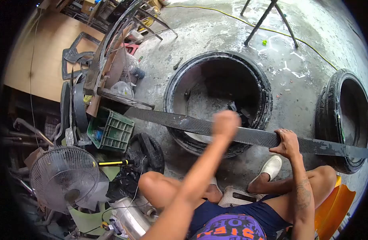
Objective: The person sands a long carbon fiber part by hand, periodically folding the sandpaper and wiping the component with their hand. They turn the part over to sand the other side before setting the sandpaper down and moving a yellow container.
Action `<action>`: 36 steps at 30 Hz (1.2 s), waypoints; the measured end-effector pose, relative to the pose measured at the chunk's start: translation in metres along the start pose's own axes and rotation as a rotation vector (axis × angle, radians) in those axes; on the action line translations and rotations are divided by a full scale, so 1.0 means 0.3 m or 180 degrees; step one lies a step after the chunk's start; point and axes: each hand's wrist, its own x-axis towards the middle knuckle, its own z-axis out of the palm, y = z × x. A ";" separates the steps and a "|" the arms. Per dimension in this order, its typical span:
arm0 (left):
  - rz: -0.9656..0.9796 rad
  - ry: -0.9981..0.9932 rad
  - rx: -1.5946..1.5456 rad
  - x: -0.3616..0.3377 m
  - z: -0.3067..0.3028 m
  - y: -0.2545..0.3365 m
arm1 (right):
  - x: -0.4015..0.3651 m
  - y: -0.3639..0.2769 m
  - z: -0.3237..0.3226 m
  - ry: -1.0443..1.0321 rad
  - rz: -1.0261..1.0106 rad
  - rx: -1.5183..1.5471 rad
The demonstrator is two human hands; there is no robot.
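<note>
Stained concrete floor; large tire lying flat, yellow cord, green crate.

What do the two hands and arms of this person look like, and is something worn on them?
The left hand is blurred; the right hand is clearer. Both look ungloved. No sleeve or watch shows on either arm. The right forearm carries a dark tattoo; its design is too small to read.

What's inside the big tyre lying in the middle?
Inside the tyre: floor and some dark scraps. The long strip and left hand hide part of the near side; shadow obscures the far side.
</note>
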 end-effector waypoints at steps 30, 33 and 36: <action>-0.0007 0.0113 -0.0479 0.028 0.083 0.257 | -0.004 0.001 -0.011 -0.0105 0.0130 0.0024; -0.0403 0.0081 -0.0246 -0.029 -0.032 -0.028 | 0.004 -0.006 -0.005 -0.0269 0.0307 0.0062; -0.1572 -0.0400 0.0088 -0.088 -0.208 -0.577 | -0.001 -0.012 -0.006 -0.0022 0.0097 -0.0057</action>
